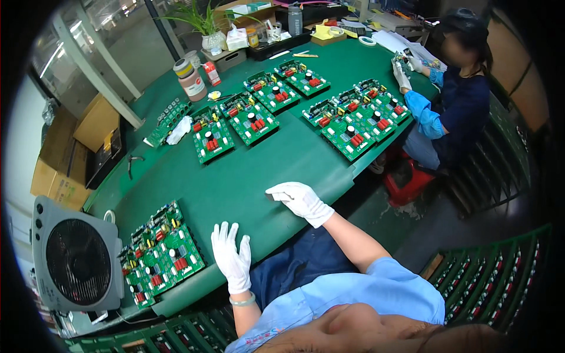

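Observation:
My left hand (232, 256), in a white glove, is held palm inward at the table's near edge with its fingers stretched out and nothing in them. My right hand (300, 202), gloved too, hovers at or rests on the green tabletop (235, 188); its fingers are extended to the left, and I see nothing in them. Nearest to the left hand are populated green circuit boards (181, 242) lying side by side. More circuit boards (254, 122) stand in a row farther off. Another group of circuit boards (350, 141) sits at the table's right edge.
A grey box fan (79, 259) stands left, with pliers (133, 166) beyond it. Bottles (191, 82) and a potted plant (213, 40) are at the back. A co-worker (465, 88) sits right on a red stool (406, 179). Racks of boards (494, 282) flank me.

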The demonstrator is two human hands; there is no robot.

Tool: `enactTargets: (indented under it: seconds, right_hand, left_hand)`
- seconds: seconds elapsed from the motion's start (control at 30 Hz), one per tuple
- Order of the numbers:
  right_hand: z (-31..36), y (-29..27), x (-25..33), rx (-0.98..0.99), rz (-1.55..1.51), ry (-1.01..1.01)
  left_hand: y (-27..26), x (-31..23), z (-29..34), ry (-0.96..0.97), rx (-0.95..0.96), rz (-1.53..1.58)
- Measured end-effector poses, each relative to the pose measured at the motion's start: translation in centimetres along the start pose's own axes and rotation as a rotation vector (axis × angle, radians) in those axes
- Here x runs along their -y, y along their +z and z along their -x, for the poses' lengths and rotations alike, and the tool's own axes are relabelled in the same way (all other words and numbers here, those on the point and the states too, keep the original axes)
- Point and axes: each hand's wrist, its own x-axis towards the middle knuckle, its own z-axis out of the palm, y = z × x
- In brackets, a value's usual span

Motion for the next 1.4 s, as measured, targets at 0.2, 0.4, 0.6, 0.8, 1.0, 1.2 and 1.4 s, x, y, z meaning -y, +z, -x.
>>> enactTargets:
  seconds: [0.2, 0.4, 0.6, 0.8, 1.0, 1.2, 1.4]
  right_hand:
    - [-0.3, 1.0, -0.1, 0.042, -0.006, 0.063]
    - [-0.2, 0.8, 0.8, 0.178, 0.146, -0.111]
    - [-0.8, -7.2, 2.2, 0.089, 0.078, -0.192]
    - [-5.4, -18.9, -4.7, -0.464, 0.341, 0.269]
    - [-7.5, -23.0, -9.4, -0.308, -0.003, 0.736]
    - [-9.2, -22.4, -13.3, 0.017, 0.455, 0.502]
    - [-9.1, -22.5, -14.9, 0.089, 0.472, 0.669]
  left_hand:
    - [0.2, 0.8, 0.0, 0.029, -0.033, -0.031]
    - [-0.4, 0.8, -0.1, -0.009, 0.016, -0.036]
    - [0.6, -0.3, -0.4, 0.011, 0.029, -0.036]
    - [-1.0, 0.4, 0.0, -0.036, 0.027, -0.041]
    - [-2.7, 1.1, -1.4, -0.040, 0.034, 0.217]
    - [-13.3, 6.5, -2.5, -0.521, -0.545, -0.195]
    - [-13.7, 14.1, -3.2, -0.989, -0.325, -0.260]
